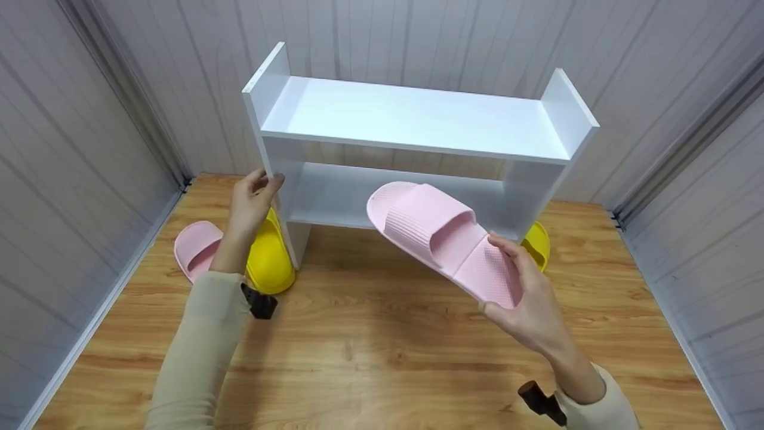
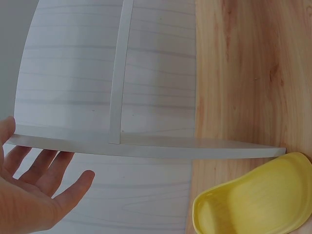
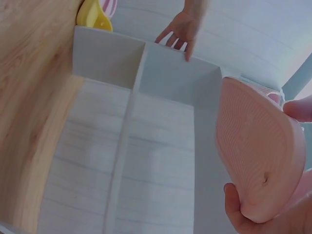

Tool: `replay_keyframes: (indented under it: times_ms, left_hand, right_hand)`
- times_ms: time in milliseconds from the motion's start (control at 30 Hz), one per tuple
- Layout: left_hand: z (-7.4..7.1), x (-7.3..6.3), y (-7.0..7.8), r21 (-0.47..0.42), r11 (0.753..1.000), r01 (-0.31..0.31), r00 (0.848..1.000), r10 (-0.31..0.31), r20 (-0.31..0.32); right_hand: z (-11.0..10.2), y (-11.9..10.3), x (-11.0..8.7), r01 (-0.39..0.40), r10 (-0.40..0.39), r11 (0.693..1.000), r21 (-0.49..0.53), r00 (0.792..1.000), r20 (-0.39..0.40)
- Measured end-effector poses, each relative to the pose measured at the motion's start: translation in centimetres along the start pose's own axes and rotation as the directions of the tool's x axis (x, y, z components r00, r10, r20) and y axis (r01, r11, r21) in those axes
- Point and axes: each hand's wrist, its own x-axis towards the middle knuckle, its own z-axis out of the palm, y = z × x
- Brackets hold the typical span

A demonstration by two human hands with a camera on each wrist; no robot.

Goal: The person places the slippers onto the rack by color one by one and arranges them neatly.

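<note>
My right hand (image 1: 534, 307) grips a pink slipper (image 1: 427, 215) by its heel end, thumb on one side and fingers on the other. The slipper is held up in front of a white shelf unit (image 1: 412, 113), toe pointing to the upper left. In the right wrist view its ribbed sole (image 3: 258, 146) faces the camera. My left hand (image 1: 252, 200) holds the front edge of the shelf's left side panel (image 2: 156, 150), between thumb and fingers. Just below that hand, a yellow slipper (image 1: 271, 257) leans beside the panel's outer face.
Another pink slipper (image 1: 200, 245) lies on the wooden floor (image 1: 358, 334) at the left, partly behind my left forearm. A second yellow slipper (image 1: 539, 245) shows beyond the shelf's right side. Pale panelled walls (image 1: 692, 155) stand behind and on both sides.
</note>
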Motion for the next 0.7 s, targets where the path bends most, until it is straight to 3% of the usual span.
replay_keyframes:
  times_ms: [700]
  left_hand:
    - [-0.3,0.0,-0.3,0.015,1.0,-0.021,1.0,0.021,-0.001]
  right_hand:
    - [-1.8,-2.8,0.9,-0.022,0.006,0.995,-0.1,0.988,-0.152]
